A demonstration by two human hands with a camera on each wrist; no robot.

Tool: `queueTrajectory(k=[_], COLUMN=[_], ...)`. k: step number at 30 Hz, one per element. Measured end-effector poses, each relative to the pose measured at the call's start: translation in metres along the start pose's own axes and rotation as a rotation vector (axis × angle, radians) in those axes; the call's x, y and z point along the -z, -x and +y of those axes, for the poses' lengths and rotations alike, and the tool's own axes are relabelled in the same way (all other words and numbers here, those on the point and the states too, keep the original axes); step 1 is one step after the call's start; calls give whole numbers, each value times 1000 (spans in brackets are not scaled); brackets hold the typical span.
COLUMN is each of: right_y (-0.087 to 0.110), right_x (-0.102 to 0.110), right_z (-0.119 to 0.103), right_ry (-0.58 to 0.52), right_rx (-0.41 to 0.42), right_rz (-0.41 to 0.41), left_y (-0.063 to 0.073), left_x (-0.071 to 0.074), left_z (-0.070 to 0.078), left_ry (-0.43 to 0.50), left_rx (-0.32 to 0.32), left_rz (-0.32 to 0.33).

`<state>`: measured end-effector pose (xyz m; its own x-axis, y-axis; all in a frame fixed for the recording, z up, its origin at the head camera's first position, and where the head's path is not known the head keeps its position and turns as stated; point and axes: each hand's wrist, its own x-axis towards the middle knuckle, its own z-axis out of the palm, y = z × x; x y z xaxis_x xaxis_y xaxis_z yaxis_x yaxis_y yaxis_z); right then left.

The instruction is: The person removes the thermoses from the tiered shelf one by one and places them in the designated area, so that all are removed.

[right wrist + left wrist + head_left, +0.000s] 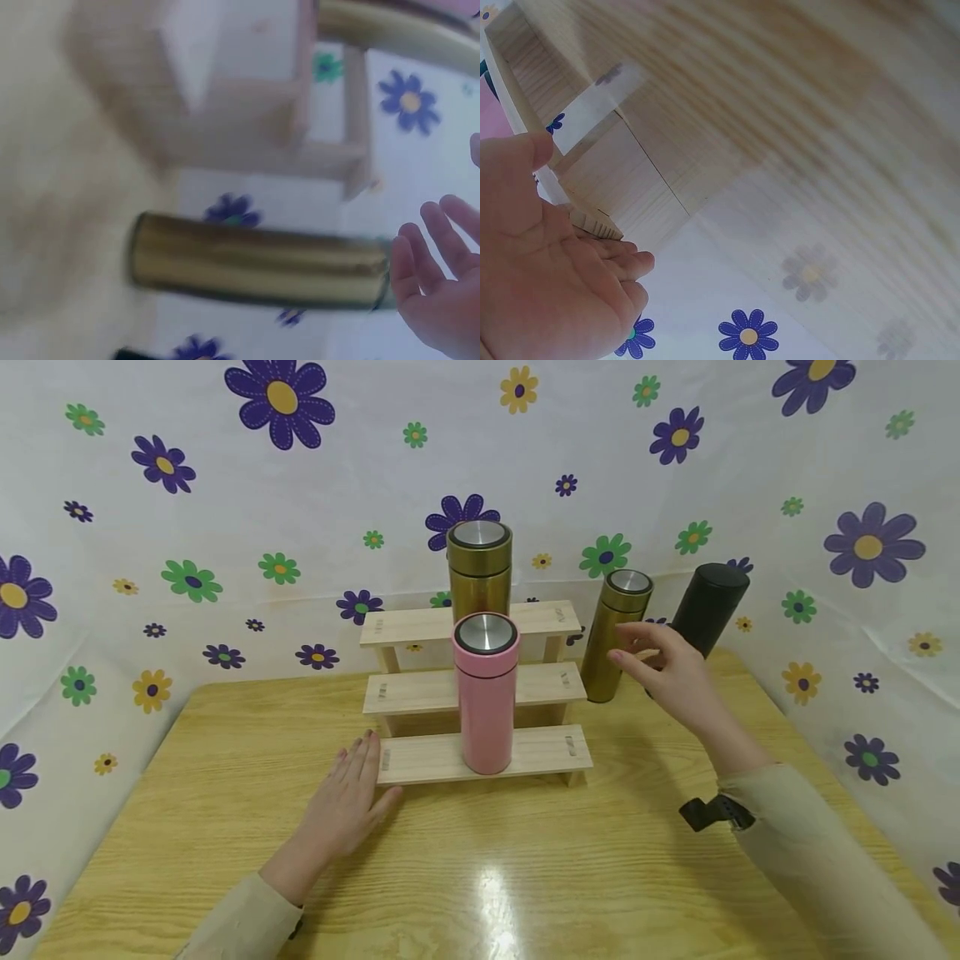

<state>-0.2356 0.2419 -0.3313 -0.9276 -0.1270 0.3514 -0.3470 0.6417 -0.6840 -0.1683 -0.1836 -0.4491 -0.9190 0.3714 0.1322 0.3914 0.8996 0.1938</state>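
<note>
A pink thermos stands on the bottom step of a three-step wooden rack. Behind it, a gold thermos stands on the top step. My left hand lies with straight fingers against the left end of the bottom step. To the right of the rack, a second gold thermos stands on the table. My right hand is in front of this thermos, thumb and fingers apart with nothing between them. In the right wrist view, the fingers are beside one end of the gold thermos.
Partly hidden by the right hand, a black thermos is at the back right. The wooden table meets a flower-printed cloth behind and at both sides. The rack's middle step shows bare wood left of the pink thermos.
</note>
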Motion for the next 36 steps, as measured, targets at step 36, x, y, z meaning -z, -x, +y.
queueTrajectory(k=[36], right_y=[-109], right_x=[-39], right_z=[-130], right_ry=[-188], right_rx=[148], right_rz=[-254], left_y=[0], left_x=[0], left_z=[-1], left_ry=[15], left_rx=[10], left_rz=[-9])
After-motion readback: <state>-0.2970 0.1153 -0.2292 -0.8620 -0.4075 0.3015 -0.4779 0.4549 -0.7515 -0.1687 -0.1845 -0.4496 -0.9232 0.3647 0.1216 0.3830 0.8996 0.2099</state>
